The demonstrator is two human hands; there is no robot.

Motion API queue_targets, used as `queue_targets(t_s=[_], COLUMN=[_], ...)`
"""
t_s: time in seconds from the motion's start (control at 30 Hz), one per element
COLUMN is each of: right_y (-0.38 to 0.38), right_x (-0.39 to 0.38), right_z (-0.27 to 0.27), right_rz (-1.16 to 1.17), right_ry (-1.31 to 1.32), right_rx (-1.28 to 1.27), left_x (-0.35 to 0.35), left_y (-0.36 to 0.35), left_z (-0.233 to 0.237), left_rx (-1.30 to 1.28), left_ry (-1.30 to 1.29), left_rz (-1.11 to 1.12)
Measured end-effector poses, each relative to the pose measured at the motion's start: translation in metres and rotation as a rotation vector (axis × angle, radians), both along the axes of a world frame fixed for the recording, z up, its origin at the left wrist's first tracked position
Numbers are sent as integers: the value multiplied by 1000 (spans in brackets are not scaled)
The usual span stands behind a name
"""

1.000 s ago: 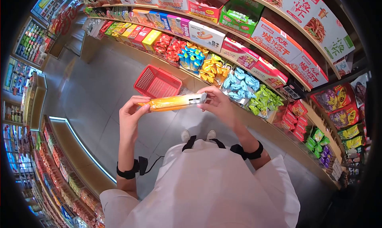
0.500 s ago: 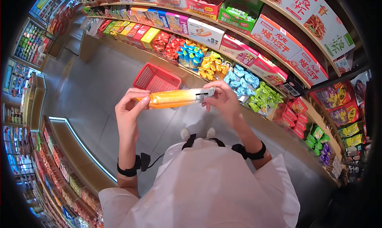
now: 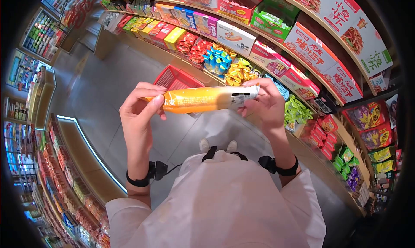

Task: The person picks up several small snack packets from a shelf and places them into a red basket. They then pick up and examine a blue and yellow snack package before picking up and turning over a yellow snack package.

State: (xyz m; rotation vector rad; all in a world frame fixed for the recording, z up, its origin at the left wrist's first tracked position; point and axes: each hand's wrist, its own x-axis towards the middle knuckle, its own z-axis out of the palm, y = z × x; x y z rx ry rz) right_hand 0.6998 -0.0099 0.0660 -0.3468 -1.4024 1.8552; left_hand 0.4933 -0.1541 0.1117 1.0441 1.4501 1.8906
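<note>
A long orange and white snack packet [image 3: 199, 99] is stretched level between my two hands, in front of my body. My left hand [image 3: 140, 105] pinches its orange end between thumb and fingers. At the white end, my right hand [image 3: 266, 103] grips the packet with thumb and fingers, beside a black and white label. Behind the packet, a red plastic basket [image 3: 173, 77] stands on the floor, partly hidden by the packet and my left hand.
Shelves of boxed snacks [image 3: 235, 36] curve across the top and right, with blue packets [image 3: 217, 60], yellow packets [image 3: 237, 71] and green packets [image 3: 298, 111] on the lowest level. A counter with a lit edge [image 3: 93, 155] stands at the left, above the grey floor [image 3: 103, 96].
The packet looks larger and nearer, and its printed side is more visible. Both hands still hold its ends and are slightly farther apart. The view has shifted a little.
</note>
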Motion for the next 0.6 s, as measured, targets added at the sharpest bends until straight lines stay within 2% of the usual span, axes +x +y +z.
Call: queue_targets(t_s=[0.17,0.27,0.6], right_y=[1,1,0], right_x=[-4,-3,-2], right_z=[1,1,2], right_rz=[-5,-15,-15], right_ry=[50,73,70], right_rx=[19,31,33], left_x=[3,3,3], left_y=[-2,-4,-6], left_z=[1,0,0], left_rx=[71,175,221], left_ry=[60,244,237], left_rz=[15,31,7])
